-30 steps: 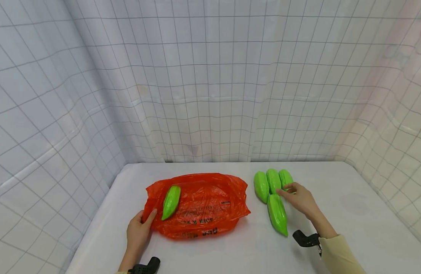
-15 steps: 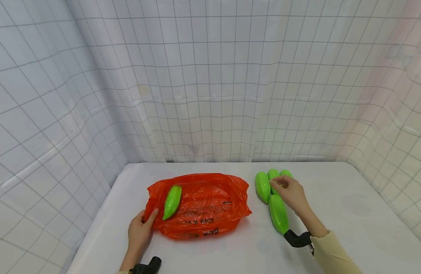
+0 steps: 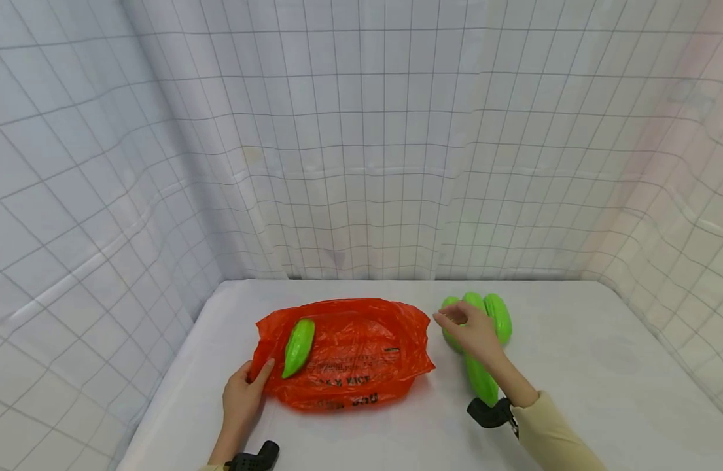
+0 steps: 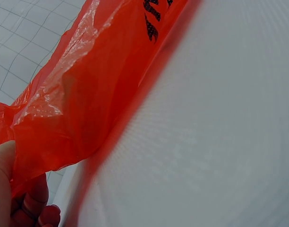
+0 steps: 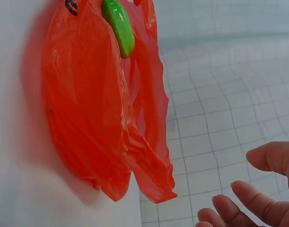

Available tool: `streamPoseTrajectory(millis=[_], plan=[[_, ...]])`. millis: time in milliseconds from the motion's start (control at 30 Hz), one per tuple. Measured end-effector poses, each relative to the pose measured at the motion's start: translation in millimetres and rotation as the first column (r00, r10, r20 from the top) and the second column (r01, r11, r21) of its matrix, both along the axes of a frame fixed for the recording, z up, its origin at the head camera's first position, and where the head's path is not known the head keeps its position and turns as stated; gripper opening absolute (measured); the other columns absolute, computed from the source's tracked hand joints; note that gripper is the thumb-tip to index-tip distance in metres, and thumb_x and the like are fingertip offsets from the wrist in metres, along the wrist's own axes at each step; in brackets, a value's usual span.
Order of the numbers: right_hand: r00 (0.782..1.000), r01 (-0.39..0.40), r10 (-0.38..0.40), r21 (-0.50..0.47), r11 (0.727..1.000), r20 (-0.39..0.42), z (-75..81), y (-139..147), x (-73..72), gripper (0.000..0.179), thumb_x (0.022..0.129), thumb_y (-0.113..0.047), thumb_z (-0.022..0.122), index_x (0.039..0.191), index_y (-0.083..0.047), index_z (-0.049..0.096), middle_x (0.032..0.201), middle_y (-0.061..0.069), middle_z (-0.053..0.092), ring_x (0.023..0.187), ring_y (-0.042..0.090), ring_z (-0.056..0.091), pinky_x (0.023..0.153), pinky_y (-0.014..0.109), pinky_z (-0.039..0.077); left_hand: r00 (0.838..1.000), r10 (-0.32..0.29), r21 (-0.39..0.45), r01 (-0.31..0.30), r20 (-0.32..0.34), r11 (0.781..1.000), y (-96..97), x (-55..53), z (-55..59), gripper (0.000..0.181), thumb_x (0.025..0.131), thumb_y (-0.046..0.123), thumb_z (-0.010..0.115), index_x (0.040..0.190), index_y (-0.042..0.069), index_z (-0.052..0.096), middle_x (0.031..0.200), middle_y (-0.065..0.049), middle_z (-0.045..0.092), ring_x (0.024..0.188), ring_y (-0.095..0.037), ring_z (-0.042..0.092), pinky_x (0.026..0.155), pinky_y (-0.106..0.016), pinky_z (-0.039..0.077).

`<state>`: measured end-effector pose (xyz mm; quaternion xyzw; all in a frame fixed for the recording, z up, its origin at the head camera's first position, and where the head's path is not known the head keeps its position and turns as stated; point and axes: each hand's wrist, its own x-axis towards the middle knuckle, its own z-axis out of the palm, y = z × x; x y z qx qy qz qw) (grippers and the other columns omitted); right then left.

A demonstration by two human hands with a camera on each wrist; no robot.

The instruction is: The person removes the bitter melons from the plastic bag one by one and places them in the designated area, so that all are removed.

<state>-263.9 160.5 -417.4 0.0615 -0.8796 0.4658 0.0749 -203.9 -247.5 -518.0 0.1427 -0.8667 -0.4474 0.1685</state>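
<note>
A red plastic bag [image 3: 367, 333] with black print lies spread on the white table, and one bright green, ribbed, gourd-like vegetable [image 3: 299, 348] lies at its left part. My left hand [image 3: 241, 398] pinches the bag's left edge between thumb [image 4: 2, 170] and fingers. My right hand [image 3: 476, 335] hovers just right of the bag, partly covering several more green vegetables [image 3: 498, 318] behind and below it. Nothing lies between its thumb [image 5: 269, 156] and fingers, which are apart in the right wrist view. The bag's mouth shows a gap there, with green visible inside.
A white table [image 3: 573, 366] spreads under everything. White gridded curtains [image 3: 361, 163] surround it at the back and both sides. Black wrist cameras [image 3: 489, 413] are strapped to both wrists.
My right hand has moved left from over the green vegetables toward the bag's right edge, carrying nothing. The left hand stays at the bag's left edge.
</note>
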Motion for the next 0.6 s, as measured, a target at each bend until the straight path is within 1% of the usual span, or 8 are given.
streamPoseTrajectory(millis=[133,300,433,500,600], plan=[[1.0,-0.028,0.028,-0.009,1.0,0.0,2.6,-14,-0.5,0.022,0.088,-0.03,0.069,0.099,-0.011,0.067,0.093,0.001,0.066,0.09,0.022,0.06,0.072,0.034,0.049,1.0,0.006,-0.002,-0.006,0.006,1.0,0.4,-0.5,0.0,0.044,0.092,0.042,0.059,0.1,0.0,0.064,0.067,-0.003,0.055,0.067,-0.018,0.047,0.058,-0.028,0.036],[0.996,-0.088,0.088,-0.007,0.996,-0.029,7.4,-29,-2.0,0.022,0.088,-0.03,0.068,0.099,-0.011,0.066,0.093,0.0,0.065,0.088,0.02,0.061,0.071,0.035,0.05,1.0,0.01,-0.002,-0.01,0.022,1.0,1.0,-0.3,1.8,0.044,0.092,0.044,0.059,0.1,0.0,0.064,0.068,-0.003,0.056,0.068,-0.018,0.047,0.058,-0.027,0.036],[0.989,-0.135,0.134,-0.008,0.991,-0.059,7.3,-43,-7.1,0.02,0.088,-0.029,0.069,0.096,-0.011,0.066,0.089,-0.001,0.065,0.084,0.018,0.06,0.071,0.034,0.049,1.0,0.003,0.005,-0.003,0.022,1.0,1.1,0.6,3.2,0.045,0.093,0.044,0.058,0.101,0.0,0.064,0.068,-0.003,0.054,0.068,-0.019,0.046,0.058,-0.028,0.035],[0.985,-0.161,0.16,-0.018,0.987,-0.064,7.9,-50,-9.3,0.019,0.088,-0.027,0.069,0.096,-0.01,0.066,0.089,-0.001,0.064,0.082,0.017,0.059,0.071,0.034,0.049,1.0,0.0,0.007,0.0,0.024,1.0,0.9,0.8,3.0,0.046,0.092,0.044,0.058,0.101,0.0,0.064,0.068,-0.003,0.054,0.068,-0.019,0.046,0.058,-0.028,0.035],[0.982,-0.177,0.176,-0.006,0.984,-0.064,9.4,-60,-11.9,0.017,0.087,-0.027,0.07,0.095,-0.012,0.066,0.088,-0.003,0.064,0.081,0.015,0.058,0.071,0.033,0.048,1.0,-0.002,0.006,0.001,0.026,1.0,1.1,1.3,2.9,0.046,0.092,0.045,0.058,0.1,0.0,0.063,0.067,-0.003,0.054,0.069,-0.019,0.046,0.059,-0.028,0.035]])
